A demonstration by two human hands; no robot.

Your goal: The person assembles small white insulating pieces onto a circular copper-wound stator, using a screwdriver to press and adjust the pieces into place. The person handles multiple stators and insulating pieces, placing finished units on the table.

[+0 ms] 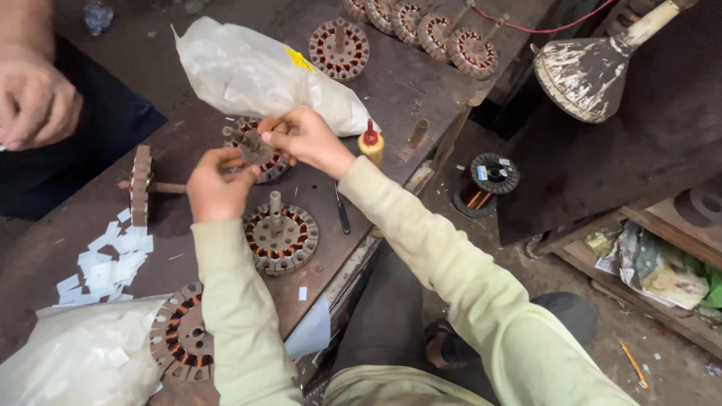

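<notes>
Copper-wound stator (259, 150) pinched by left hand (216, 186), right hand (304, 139); windings partly hidden, seemingly.

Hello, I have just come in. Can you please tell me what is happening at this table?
A person in a pale green top sits at a dark workbench. Both hands, left hand and right hand, are on a round motor core with copper windings. A similar core lies just below it, and more stand in a row at the far edge. Small white paper slips are piled at the left. Another person's hand shows at the upper left.
</notes>
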